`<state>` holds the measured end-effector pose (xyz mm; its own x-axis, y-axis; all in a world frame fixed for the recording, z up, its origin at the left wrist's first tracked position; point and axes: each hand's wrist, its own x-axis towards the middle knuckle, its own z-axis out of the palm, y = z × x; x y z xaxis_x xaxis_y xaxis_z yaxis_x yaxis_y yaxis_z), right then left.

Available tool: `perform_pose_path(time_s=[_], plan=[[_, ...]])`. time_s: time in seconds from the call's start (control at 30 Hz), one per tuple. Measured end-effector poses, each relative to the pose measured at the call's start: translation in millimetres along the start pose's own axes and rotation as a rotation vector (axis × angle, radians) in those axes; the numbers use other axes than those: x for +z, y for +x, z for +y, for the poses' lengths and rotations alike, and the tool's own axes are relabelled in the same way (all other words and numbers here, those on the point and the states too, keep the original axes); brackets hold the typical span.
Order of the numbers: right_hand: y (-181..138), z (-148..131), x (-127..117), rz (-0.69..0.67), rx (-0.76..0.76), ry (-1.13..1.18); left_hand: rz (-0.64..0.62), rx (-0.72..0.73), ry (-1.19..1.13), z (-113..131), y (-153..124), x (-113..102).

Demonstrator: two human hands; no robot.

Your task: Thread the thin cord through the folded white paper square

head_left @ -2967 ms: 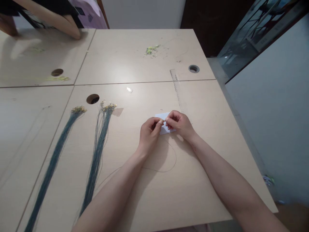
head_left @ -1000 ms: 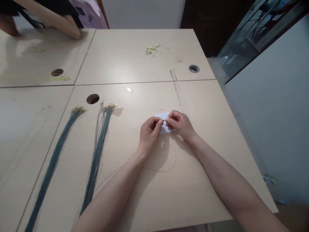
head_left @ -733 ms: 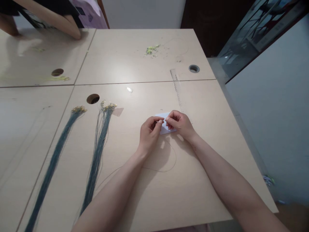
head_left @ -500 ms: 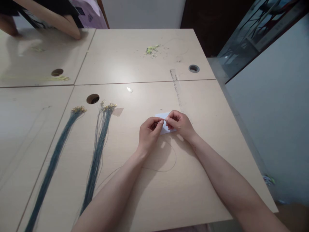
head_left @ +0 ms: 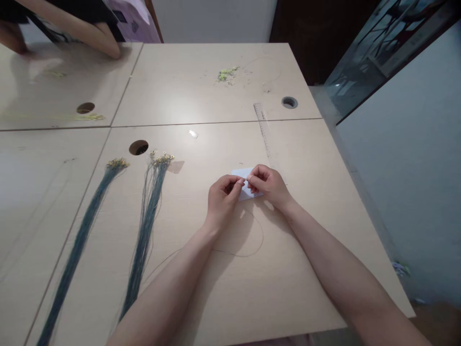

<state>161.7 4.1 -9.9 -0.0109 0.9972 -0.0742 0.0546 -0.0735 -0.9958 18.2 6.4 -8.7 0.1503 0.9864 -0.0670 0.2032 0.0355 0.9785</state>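
Note:
My left hand (head_left: 225, 194) and my right hand (head_left: 268, 185) meet above a small white sheet (head_left: 247, 192), fingertips pinched and almost touching. A thin line (head_left: 262, 235) loops over the table below them and passes under my left forearm; its end appears to run up into the pinched fingers. Any tiny piece between the fingertips is too small to make out. Left of my arms lies a bundle of blue-green lines (head_left: 147, 221) with small gold-coloured metal ends. Farther left is a second such bundle (head_left: 86, 226).
A clear ruler (head_left: 262, 125) lies beyond my hands. Yellow-green scraps (head_left: 226, 74) are scattered farther back. Round holes (head_left: 139, 147) pierce the pale tabletop (head_left: 306, 288). Another person's forearm (head_left: 82, 31) rests at the far left. A brownish scrap (head_left: 176, 166) lies beside the nearer bundle.
Both hands hold nearly the same place and pinch, with only slight fingertip movement. At the far left, the other person's hand is blurred by motion.

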Motion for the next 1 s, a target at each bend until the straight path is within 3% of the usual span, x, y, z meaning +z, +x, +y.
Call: perform_pose_path(time_s=[0.5,1.0], plan=[[0.6,-1.3,0.2,-0.001,0.009,0.012,-0.006,0.016,-0.004,-0.9,0.1,0.3],[0.9,-1.2,0.4,-0.003,0.014,0.012,0.002,0.204,0.15,-2.1,-2.1,-0.2]])
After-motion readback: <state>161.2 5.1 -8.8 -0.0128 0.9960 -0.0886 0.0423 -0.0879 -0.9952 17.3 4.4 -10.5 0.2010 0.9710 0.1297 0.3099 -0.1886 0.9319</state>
